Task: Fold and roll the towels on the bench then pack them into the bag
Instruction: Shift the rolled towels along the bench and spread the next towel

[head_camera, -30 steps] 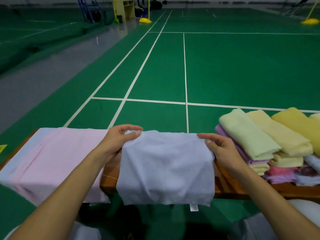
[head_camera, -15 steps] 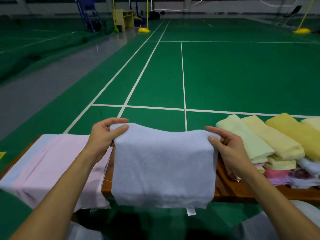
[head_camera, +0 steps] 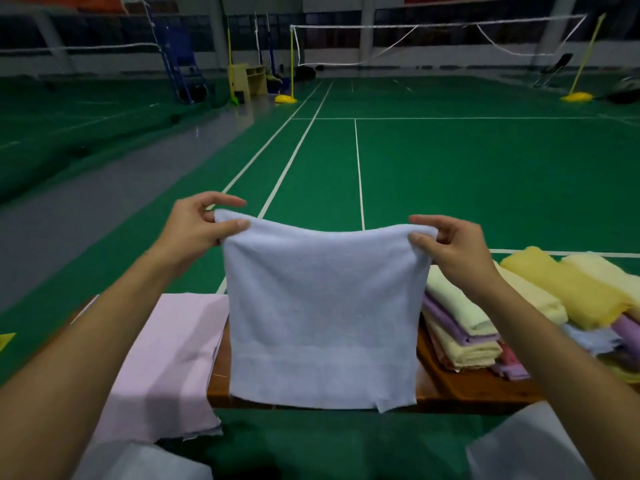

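Above bench [head_camera: 467, 386], two hands, one towel [head_camera: 322, 317]

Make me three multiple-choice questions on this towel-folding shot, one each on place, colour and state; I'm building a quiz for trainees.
1. Where does the pink towel lie?
A. on the bench, left of the held towel
B. on the pile
C. on the floor

2. What colour is the held towel?
A. yellow
B. pale blue
C. purple

3. How is it held?
A. rolled in one hand
B. flat on the bench
C. hanging, pinched at both top corners

Answers: 1 A, it drapes over the bench's left end. 2 B, pale blue cloth. 3 C, left hand and right hand each pinch a corner.
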A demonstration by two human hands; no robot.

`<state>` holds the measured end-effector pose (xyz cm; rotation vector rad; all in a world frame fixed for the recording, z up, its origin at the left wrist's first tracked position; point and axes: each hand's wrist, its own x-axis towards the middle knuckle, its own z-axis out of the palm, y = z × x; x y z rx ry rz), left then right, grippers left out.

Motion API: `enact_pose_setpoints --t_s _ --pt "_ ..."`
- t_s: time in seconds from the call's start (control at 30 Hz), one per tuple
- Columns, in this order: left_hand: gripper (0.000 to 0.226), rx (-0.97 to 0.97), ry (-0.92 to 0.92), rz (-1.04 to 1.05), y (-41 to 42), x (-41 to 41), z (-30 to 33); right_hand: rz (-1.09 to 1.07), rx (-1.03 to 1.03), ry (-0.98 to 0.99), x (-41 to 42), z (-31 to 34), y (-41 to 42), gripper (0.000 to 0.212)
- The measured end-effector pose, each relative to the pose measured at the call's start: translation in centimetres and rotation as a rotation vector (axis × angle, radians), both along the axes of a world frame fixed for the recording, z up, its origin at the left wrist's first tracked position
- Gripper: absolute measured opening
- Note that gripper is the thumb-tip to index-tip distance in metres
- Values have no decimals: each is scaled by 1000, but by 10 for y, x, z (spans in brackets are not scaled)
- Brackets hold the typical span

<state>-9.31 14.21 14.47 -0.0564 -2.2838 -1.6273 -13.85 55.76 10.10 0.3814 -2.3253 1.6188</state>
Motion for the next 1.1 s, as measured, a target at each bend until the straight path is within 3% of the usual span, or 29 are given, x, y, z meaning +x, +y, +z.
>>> enact_pose_setpoints --t_s 0.37,0.7,0.83,0.93,1.0,1.1 --pt "29 -40 57 107 1 -5 26 -18 119 120 -2 45 1 44" --pt "22 -394 116 235 1 14 32 -234 228 251 27 44 -8 24" --pt "18 -286 121 310 -2 15 23 -401 367 334 36 40 -14 14" --pt "11 -180 76 351 -3 12 16 -450 481 268 37 37 -15 18" --pt "12 -127 50 341 1 12 14 -397 525 228 36 36 -14 18" --pt "23 25 2 283 8 20 16 -167 409 95 37 40 -13 22"
